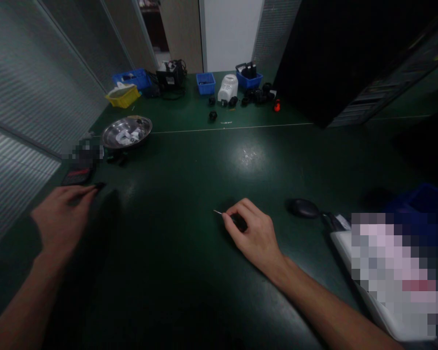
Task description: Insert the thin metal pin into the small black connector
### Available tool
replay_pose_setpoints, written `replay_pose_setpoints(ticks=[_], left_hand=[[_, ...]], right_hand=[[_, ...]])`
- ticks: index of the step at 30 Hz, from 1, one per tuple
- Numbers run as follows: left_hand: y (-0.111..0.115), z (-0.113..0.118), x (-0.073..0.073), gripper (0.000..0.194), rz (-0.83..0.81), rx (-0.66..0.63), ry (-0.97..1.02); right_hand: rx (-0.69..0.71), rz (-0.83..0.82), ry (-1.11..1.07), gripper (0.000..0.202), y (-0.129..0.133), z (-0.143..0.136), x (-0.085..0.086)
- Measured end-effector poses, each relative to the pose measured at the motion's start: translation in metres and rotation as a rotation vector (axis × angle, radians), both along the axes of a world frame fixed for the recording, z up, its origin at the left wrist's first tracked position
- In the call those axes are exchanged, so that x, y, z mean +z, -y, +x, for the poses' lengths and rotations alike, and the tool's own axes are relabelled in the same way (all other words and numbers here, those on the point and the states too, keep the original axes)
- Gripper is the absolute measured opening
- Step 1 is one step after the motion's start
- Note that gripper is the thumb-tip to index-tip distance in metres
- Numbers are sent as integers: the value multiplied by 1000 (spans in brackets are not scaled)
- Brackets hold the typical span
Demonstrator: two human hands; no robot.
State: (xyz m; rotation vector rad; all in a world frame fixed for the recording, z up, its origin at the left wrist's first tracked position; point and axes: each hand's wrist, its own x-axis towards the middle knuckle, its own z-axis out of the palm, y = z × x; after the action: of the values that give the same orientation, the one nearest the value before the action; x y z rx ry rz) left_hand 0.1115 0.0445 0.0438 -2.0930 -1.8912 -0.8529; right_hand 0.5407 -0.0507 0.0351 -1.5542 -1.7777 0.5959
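Note:
On the left, my left hand pinches a small black piece between thumb and fingertips, beside a dark flat object with red marks. My right hand is over the green table near the middle, its thumb and fingers closed on a thin metal pin that points left. Whatever else lies inside the curl of the right fingers is too dark to make out. A black computer mouse lies to the right of that hand.
A metal bowl with white pieces stands back left, small black parts below it. Farther back are a yellow tray, blue bins, a white housing and an orange-red item. A white-edged object lies right.

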Motion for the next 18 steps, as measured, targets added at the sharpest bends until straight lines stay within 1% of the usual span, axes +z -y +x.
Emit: replay_pose_setpoints(ticks=[1,2,3,4,5,6,7,9,12,15,18], left_hand=[[3,35,2,22,-20,-108,-4],[8,71,4,21,-34,-230,62],[13,105,4,20,-80,-378,116],[18,135,3,20,-176,-534,132],[23,161,0,20,-248,-680,139],[26,182,-3,21,-284,-790,158],[29,197,-8,22,-310,-858,181],[31,213,-18,25,-344,-916,230],[30,215,-27,34,-401,-920,265],[28,210,-27,40,-428,-936,269],[28,209,-25,39,-430,-944,277]], right_hand=[[0,3,3,18,0,0,0],[0,5,7,18,0,0,0],[-4,8,11,18,0,0,-1],[-8,9,17,18,0,0,-1],[-15,8,22,19,0,-1,-1],[-22,6,26,19,0,-1,-1],[-29,4,29,19,0,-1,0],[-33,-2,30,18,0,-1,0],[-25,-10,32,19,-2,-1,0],[-17,-17,52,19,-3,-1,0],[10,-14,77,19,-4,1,0]])
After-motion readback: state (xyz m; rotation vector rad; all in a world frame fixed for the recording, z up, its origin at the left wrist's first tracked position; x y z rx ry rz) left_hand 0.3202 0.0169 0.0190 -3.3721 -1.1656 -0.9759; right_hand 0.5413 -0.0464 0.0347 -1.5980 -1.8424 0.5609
